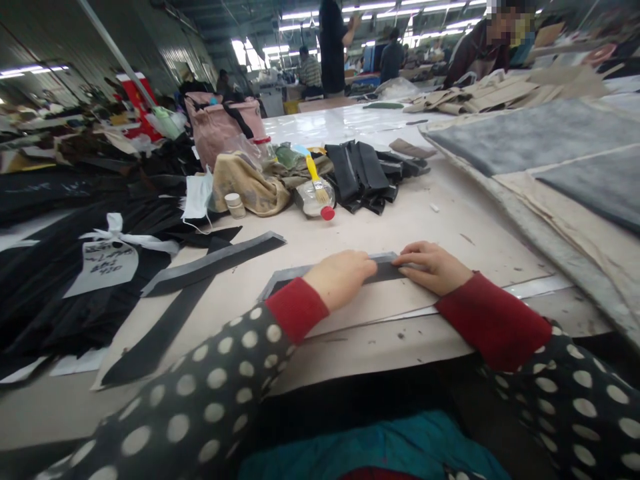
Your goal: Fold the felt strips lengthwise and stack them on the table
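Note:
A black fabric strip with a grey layer along its far edge lies flat across the pale work table in front of me. My left hand rests over its middle with fingers curled together on the strip, hiding part of it. At the strip's right end, my right hand has thumb and fingers closed on the edge. To the left lies a similar black-and-grey strip, crossing over a plain black strip.
Dark fabric with a handwritten tag is heaped at left. Beyond my hands are a brush, a red-capped bottle, a small jar and folded black pieces. Large grey sheets lie at right.

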`<state>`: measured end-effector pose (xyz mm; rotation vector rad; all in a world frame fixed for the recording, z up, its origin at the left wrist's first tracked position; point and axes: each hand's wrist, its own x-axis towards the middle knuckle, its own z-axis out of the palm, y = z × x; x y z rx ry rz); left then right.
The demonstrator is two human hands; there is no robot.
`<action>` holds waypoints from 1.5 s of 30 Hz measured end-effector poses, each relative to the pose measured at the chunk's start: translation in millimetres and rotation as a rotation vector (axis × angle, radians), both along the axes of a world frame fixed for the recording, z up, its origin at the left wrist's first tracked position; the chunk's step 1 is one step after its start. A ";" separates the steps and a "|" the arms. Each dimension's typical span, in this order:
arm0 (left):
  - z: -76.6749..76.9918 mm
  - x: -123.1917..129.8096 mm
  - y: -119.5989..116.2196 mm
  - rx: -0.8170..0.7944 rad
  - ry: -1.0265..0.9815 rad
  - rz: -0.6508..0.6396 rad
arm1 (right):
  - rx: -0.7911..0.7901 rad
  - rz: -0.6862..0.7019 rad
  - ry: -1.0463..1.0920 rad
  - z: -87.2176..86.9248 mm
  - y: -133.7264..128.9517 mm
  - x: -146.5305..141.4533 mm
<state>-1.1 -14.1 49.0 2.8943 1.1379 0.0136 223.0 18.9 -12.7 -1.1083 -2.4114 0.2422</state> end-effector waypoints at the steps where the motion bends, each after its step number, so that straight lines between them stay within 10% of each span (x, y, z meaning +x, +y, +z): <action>1: -6.0 14.2 6.6 -0.002 -0.038 -0.019 | -0.004 0.002 0.011 -0.2 0.2 -0.2; 9: -46.5 39.5 22.5 0.026 -0.300 0.001 | -0.351 -0.090 0.189 9.1 4.0 14.9; 14: -48.2 35.9 19.8 0.015 -0.328 -0.026 | -0.447 -0.340 0.206 17.2 4.3 14.2; 27: -50.2 35.7 22.0 0.016 -0.291 -0.093 | -0.817 -0.297 -0.091 39.1 19.6 -1.9; 45: -50.0 33.8 22.1 -0.070 -0.377 -0.105 | -0.695 -0.227 -0.032 27.4 11.4 5.0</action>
